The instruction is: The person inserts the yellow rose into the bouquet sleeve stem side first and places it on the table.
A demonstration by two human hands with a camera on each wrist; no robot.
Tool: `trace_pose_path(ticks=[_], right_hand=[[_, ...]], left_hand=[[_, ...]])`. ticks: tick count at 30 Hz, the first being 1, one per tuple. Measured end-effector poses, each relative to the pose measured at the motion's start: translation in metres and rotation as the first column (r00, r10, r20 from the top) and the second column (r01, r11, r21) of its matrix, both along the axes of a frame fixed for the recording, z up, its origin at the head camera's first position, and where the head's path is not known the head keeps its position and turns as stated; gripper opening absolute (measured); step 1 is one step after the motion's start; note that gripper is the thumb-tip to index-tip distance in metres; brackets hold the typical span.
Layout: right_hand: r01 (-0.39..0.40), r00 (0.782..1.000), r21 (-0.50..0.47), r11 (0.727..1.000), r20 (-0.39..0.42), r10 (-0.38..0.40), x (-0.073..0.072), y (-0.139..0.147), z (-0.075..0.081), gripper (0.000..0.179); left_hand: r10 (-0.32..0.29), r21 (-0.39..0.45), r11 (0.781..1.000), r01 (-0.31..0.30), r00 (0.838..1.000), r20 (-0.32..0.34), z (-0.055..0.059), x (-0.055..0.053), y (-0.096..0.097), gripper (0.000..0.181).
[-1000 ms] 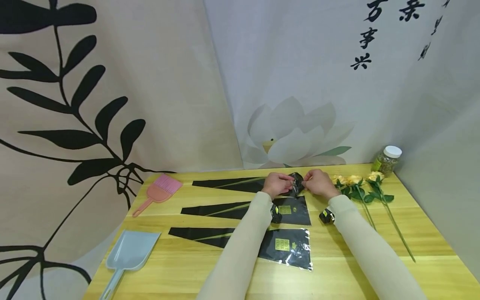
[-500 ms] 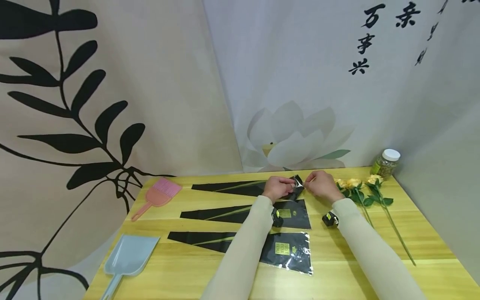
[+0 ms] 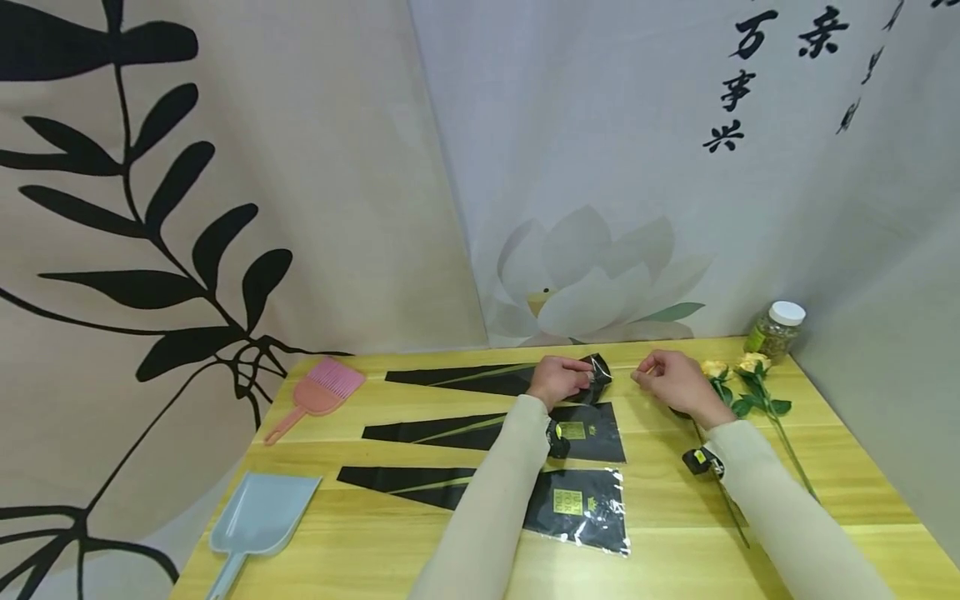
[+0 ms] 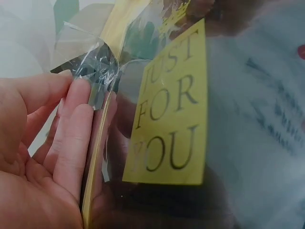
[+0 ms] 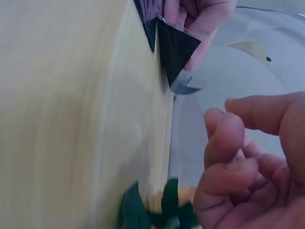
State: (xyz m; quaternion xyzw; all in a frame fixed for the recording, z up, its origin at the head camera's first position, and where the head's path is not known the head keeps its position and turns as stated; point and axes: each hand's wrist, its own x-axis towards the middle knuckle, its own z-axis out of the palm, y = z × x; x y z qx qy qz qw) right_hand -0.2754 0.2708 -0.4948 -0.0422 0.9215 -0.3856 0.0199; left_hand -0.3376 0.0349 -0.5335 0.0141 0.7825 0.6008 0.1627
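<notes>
At the far side of the wooden table, my left hand (image 3: pixel 558 381) pinches the opened wide end of the back black flower sleeve (image 3: pixel 480 379). In the left wrist view, thumb and fingertips meet at its clear crinkled film (image 4: pixel 97 71). My right hand (image 3: pixel 675 385) hovers to the right of that sleeve, fingers loosely bent, holding nothing; a small gap shows between thumb and forefinger in the right wrist view. Two more black sleeves, a middle one (image 3: pixel 600 433) and a front one (image 3: pixel 577 504), lie flat nearer me. The left forearm covers part of them.
Yellow roses (image 3: pixel 752 364) lie at the right, partly hidden by the right hand and arm. Behind them stands a white-lidded jar (image 3: pixel 777 329). At the left lie a pink brush (image 3: pixel 318 389) and a light blue dustpan (image 3: pixel 262 512). A printed curtain (image 3: pixel 360 208) hangs behind the table.
The right hand has moved away from the sleeve's end, rightward toward the roses. The left hand keeps its pinch on the sleeve, almost unmoved.
</notes>
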Motion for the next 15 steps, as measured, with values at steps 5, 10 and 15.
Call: trace_pose_path(ticks=[5,10,15], right_hand=[[-0.018,1.0,-0.029,0.999,-0.001,0.018,0.015,0.018,0.001,0.026],[-0.011,1.0,-0.034,0.999,0.023,0.012,0.03,0.035,0.003,0.029],[0.014,0.999,-0.037,0.999,0.047,-0.013,0.044,0.05,0.005,0.033]], left_hand=[[-0.002,-0.01,1.0,0.002,1.0,0.001,-0.001,0.001,-0.001,0.011],[0.005,-0.028,1.0,-0.005,1.0,-0.007,0.0,0.003,0.0,0.011],[-0.003,-0.039,0.999,0.001,0.999,-0.048,0.004,0.008,0.001,0.014]])
